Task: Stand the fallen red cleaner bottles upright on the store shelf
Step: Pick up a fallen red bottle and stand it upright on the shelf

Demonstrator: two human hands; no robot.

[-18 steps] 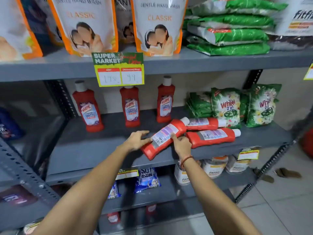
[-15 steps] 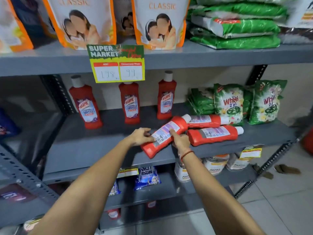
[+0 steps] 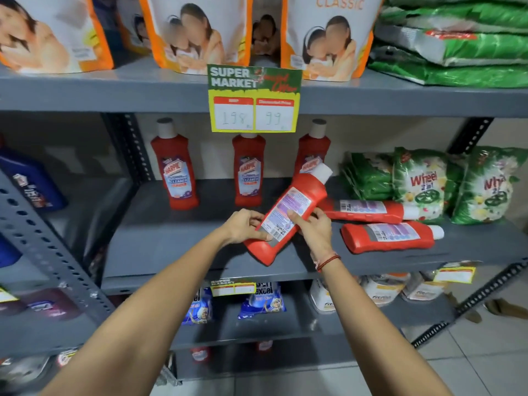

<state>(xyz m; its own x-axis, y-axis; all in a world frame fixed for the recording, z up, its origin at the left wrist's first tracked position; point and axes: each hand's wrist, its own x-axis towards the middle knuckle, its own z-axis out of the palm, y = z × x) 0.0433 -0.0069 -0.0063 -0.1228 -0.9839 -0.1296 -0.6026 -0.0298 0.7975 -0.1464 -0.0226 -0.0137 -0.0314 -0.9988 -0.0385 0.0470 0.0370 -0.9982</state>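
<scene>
A red cleaner bottle with a white cap is tilted steeply, cap up and to the right, its base near the grey shelf's front edge. My left hand grips its lower left side and my right hand grips its right side. Two more red bottles lie flat to the right, the rear one and the front one, caps pointing right. Three red bottles stand upright at the back: left, middle, right, the last partly hidden by the held bottle.
Green detergent bags stand at the shelf's right. A price sign hangs from the shelf above, which holds hand-wash pouches. A slotted steel upright runs at the left. Lower shelves hold blue packets.
Both hands have closed on the nearest fallen bottle and lifted its cap end, so it now tilts steeply upward instead of lying low. The camera has moved closer.
</scene>
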